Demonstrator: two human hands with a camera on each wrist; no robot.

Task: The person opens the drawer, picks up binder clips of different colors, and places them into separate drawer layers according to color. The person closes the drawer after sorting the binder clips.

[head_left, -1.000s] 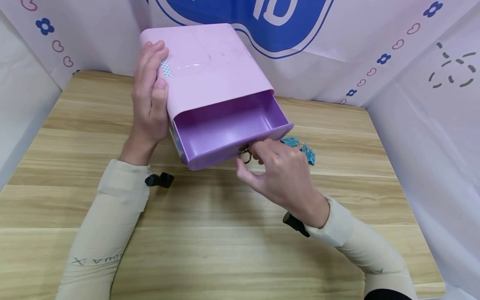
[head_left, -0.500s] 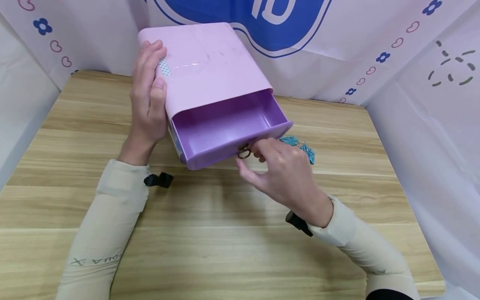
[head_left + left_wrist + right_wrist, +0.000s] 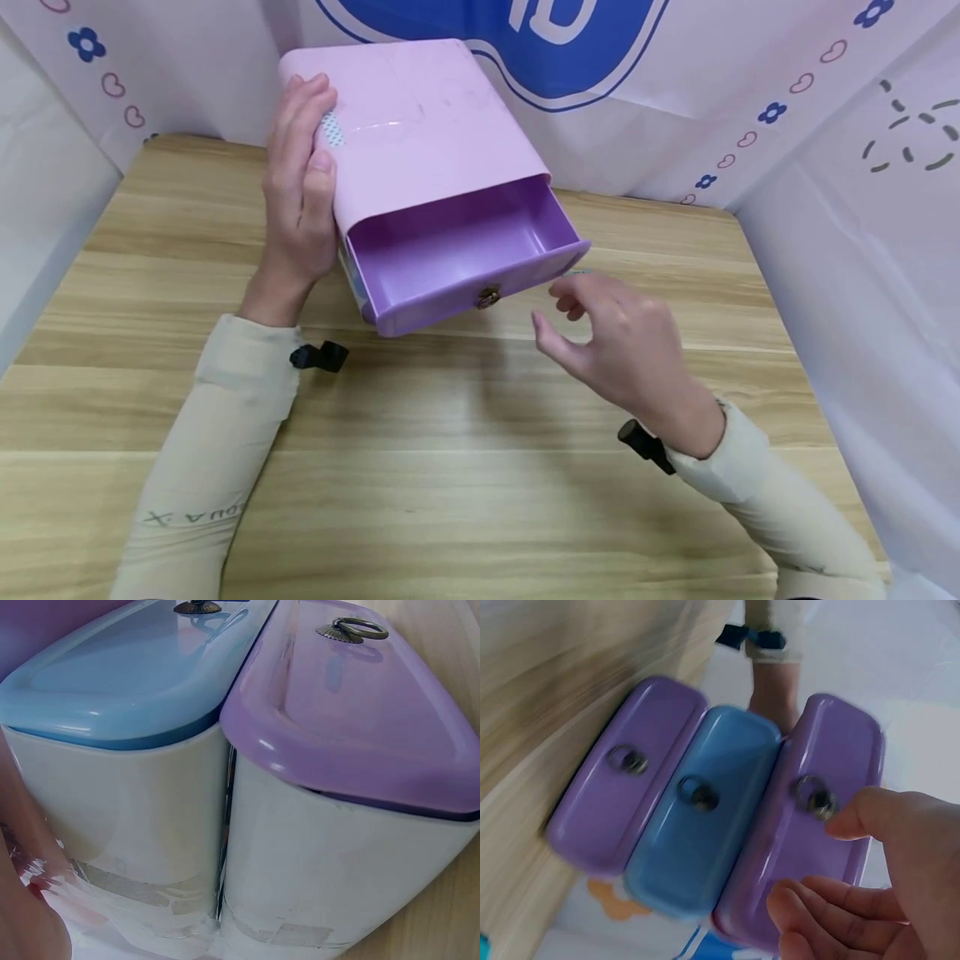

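A small chest of drawers (image 3: 420, 125) with a pink top stands on the table. Its purple top drawer (image 3: 450, 300) is pulled out, and a bronze ring handle (image 3: 489, 297) hangs on its front. Below it, a blue drawer (image 3: 705, 810) and another purple drawer (image 3: 626, 776) are pushed in. My left hand (image 3: 296, 183) lies against the chest's left side, its fingertips over the top edge. My right hand (image 3: 626, 337) hovers right of the drawer front, fingers loosely bent, holding nothing. Mostly hidden behind it is a teal ornament (image 3: 577, 272).
The wooden table (image 3: 420, 467) carries the chest near its back edge. Behind hangs a white cloth (image 3: 660, 100) with a blue print, and a white side wall (image 3: 862, 267) borders the table on the right.
My right hand has come away from the drawer's ring handle and moved to the right, now covering most of the teal ornament. The drawer stays pulled out; my left hand keeps its place.
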